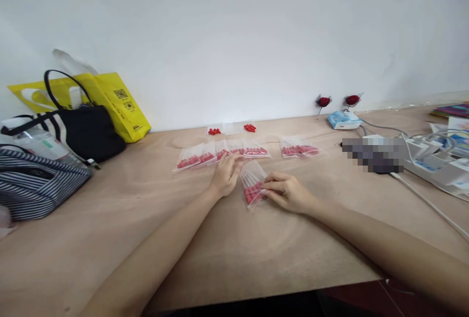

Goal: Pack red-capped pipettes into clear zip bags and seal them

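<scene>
My right hand (287, 193) pinches the side of a small clear zip bag (252, 191) that holds several red, capsule-shaped pieces. That bag lies on the wooden table, tilted toward me. My left hand (226, 176) rests just left of it, its fingers stretched forward at the front of an overlapping row of similar bags (196, 157); whether they press on one is hard to see. A shorter overlapping group of filled bags (298, 148) lies to the right. Behind the row are two small clusters of red pieces, a left cluster (214, 132) and a right cluster (249, 128), on clear plastic.
At the left stand a yellow bag (117, 107), a black handbag (91, 131) and a striped pouch (44, 180). To the right are a blue tissue pack (344, 120), two dark red artificial roses (324, 102), a power strip (439, 165) and cables. A white wall (234, 48) closes the back.
</scene>
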### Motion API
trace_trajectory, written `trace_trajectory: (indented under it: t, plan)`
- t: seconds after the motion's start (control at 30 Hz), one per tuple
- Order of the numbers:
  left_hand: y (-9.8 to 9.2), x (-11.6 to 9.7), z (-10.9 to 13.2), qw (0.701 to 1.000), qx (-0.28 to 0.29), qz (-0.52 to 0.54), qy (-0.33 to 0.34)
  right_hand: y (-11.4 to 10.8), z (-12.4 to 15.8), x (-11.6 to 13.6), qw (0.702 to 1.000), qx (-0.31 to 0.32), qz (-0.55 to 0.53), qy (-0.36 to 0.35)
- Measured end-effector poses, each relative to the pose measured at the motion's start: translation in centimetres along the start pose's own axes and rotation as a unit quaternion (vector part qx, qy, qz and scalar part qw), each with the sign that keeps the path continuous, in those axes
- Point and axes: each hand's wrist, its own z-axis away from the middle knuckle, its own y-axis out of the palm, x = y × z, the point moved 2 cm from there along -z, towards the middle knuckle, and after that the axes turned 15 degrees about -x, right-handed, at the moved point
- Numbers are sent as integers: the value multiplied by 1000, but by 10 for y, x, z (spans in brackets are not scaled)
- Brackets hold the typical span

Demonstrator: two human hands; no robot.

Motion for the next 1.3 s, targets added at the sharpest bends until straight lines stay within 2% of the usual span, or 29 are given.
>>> trace_trajectory:
  t: [0.03, 0.13, 0.2, 0.3, 0.43, 0.57, 0.7, 0.9, 1.0, 1.07, 1.17, 1.3]
  plan:
    - [-11, -2, 7, 1000, 2, 28, -1, 7, -4, 0, 1000, -10, -11, 5]
    - [-37, -10, 28, 991, 98, 73, 64, 24, -13, -2, 998, -23, -53, 19]
    - [-47, -13, 38, 984, 129, 72, 96, 27, -16, -3, 995, -33, -82, 39]
    - [-50, -13, 42, 984, 119, 64, 117, 22, -14, -6, 988, -39, -130, 72]
    - [-46, -13, 40, 984, 117, 59, 117, 14, -6, -8, 979, 5, -191, 64]
    - [-47, -13, 39, 986, 123, 53, 102, 15, -3, -9, 991, -34, -126, 24]
    - [-47, -13, 39, 985, 99, 44, 133, 16, -4, -11, 997, -56, -45, 15]
    - [-42, -20, 37, 967, -12, -37, 250, 14, -3, -16, 990, -80, 2, 113]
    - [-40, -22, 37, 954, -48, -62, 290, 14, -2, -16, 990, -80, 8, 117]
    - [-40, -21, 38, 947, -60, -66, 308, 14, -2, -15, 993, -71, 31, 85]
    - [-41, -18, 40, 943, -74, -68, 317, 12, -2, -13, 992, -64, 104, -19]
    - [-43, -12, 40, 945, -64, -85, 310, 8, -2, -13, 964, -56, 199, -165]
